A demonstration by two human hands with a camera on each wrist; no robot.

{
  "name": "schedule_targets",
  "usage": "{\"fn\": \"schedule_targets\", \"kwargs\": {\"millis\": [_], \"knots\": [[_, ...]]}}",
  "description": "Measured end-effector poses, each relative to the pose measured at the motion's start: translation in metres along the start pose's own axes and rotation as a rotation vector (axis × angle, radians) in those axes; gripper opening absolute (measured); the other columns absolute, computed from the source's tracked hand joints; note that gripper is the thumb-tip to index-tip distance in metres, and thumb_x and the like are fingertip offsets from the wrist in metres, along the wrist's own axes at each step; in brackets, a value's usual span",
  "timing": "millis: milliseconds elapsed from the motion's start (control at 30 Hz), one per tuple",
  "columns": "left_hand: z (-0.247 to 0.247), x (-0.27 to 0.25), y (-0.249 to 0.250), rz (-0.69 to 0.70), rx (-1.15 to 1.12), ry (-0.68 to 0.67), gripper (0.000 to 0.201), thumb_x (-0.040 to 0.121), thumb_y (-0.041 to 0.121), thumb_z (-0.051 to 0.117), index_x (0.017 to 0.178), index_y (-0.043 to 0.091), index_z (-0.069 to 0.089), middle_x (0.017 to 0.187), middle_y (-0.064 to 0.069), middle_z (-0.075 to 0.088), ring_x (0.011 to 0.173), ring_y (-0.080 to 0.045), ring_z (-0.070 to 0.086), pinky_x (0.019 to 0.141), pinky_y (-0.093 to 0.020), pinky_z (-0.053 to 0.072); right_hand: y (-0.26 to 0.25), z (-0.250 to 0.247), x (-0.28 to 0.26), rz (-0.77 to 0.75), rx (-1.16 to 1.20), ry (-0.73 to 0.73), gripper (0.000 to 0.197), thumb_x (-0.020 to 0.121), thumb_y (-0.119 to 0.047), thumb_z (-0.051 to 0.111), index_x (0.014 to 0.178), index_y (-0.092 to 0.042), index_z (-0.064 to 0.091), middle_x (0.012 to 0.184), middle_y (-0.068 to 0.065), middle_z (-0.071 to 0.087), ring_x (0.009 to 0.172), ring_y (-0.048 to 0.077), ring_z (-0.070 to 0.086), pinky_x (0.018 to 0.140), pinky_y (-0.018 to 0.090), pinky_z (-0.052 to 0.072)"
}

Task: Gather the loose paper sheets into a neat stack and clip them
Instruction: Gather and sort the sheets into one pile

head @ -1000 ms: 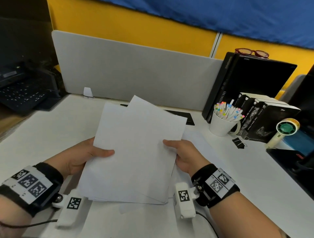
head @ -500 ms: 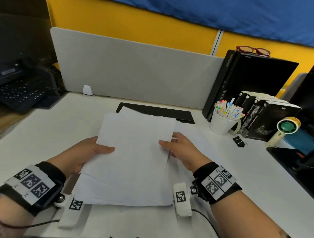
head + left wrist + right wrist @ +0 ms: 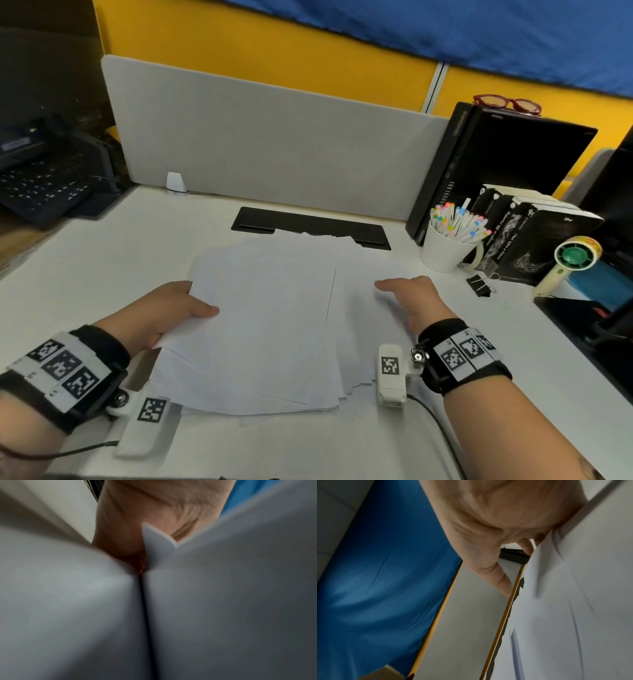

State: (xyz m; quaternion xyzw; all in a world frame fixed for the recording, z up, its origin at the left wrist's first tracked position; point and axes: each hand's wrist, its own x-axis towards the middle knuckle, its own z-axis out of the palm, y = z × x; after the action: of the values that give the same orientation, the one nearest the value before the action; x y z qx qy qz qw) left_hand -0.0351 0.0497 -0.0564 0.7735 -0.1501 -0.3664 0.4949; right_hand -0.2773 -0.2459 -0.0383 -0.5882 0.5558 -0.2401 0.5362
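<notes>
Loose white paper sheets (image 3: 274, 318) lie fanned on the white worktop (image 3: 102, 260), long axis running away from the person, far edges touching or overlapping the flat black tray (image 3: 310, 228) at the back. Left hand (image 3: 161, 311) pinches the pile's left edge, thumb on top and fingers hidden under the sheets; the left wrist view confirms paper wedged against the palm. Right hand (image 3: 411, 298) rests on the right side of the pile, on sheets offset from the top one; fingers look extended and relaxed, gripping nothing. Key relation: the stray sheets stick out to the right and at the near edge, directly under and inboard of the right hand, so that hand is the nearer one to sweep them left toward the held edge. My read: squaring is only partly done, corners are misaligned. Small black binder clip (image 3: 482, 285) sits on the worktop right of the right hand, near the white mug of coloured markers (image 3: 445, 253); right hand is closer.
</notes>
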Motion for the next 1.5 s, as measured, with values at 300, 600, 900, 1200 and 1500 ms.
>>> {"fn": "schedule_targets", "kwargs": {"millis": [300, 600, 900, 1200, 1500], "knots": [[0.003, -0.004, 0.002, 0.001, 0.009, 0.025, 0.026, 0.086, 0.000, 0.074, 0.112, 0.002, 0.069, 0.101, -0.020, 0.077, 0.090, -0.042, 0.074, 0.075, -0.045, 0.059, -0.014, 0.004, -0.025, -0.304, -0.266, -0.044, 0.034, 0.072, -0.008, 0.083, 0.100, -0.010, 0.065, 0.093, 0.004, 0.068, 0.089, 0.028, 0.068, 0.064, 0.026, 0.051], [-0.001, 0.005, -0.002, 0.011, -0.013, 0.122, 0.033, 0.087, 0.002, 0.074, 0.118, 0.003, 0.063, 0.111, -0.018, 0.073, 0.099, -0.042, 0.071, 0.093, -0.055, 0.056, -0.017, -0.008, -0.022, -0.279, -0.146, -0.194, 0.045, 0.072, 0.010, 0.078, 0.111, -0.011, 0.070, 0.100, 0.011, 0.075, 0.091, 0.034, 0.071, 0.088, 0.049, 0.058], [-0.002, 0.009, -0.002, 0.026, -0.026, 0.223, 0.030, 0.090, 0.002, 0.071, 0.115, 0.004, 0.055, 0.107, -0.017, 0.067, 0.098, -0.040, 0.066, 0.094, -0.052, 0.054, -0.011, 0.005, -0.029, -0.336, 0.083, -0.238, 0.049, 0.094, -0.016, 0.065, 0.138, -0.025, 0.046, 0.123, 0.003, 0.065, 0.105, 0.024, 0.068, 0.091, 0.045, 0.058], [-0.004, 0.011, -0.003, -0.010, 0.024, 0.255, 0.051, 0.086, 0.009, 0.077, 0.129, 0.000, 0.051, 0.122, -0.021, 0.063, 0.106, -0.044, 0.064, 0.096, -0.057, 0.054, -0.017, -0.005, -0.031, -0.436, 0.285, -0.651, 0.107, 0.069, 0.010, 0.076, 0.148, -0.047, 0.034, 0.146, -0.004, 0.047, 0.124, 0.033, 0.059, 0.091, 0.050, 0.056], [-0.004, 0.013, -0.005, -0.008, 0.013, 0.260, 0.050, 0.089, 0.007, 0.074, 0.131, -0.002, 0.049, 0.123, -0.018, 0.061, 0.107, -0.041, 0.062, 0.091, -0.048, 0.054, -0.016, -0.002, -0.032, -0.485, 0.022, -0.368, 0.108, 0.060, -0.005, 0.092, 0.142, -0.050, 0.038, 0.139, -0.008, 0.048, 0.125, 0.026, 0.051, 0.097, 0.048, 0.054]]}}
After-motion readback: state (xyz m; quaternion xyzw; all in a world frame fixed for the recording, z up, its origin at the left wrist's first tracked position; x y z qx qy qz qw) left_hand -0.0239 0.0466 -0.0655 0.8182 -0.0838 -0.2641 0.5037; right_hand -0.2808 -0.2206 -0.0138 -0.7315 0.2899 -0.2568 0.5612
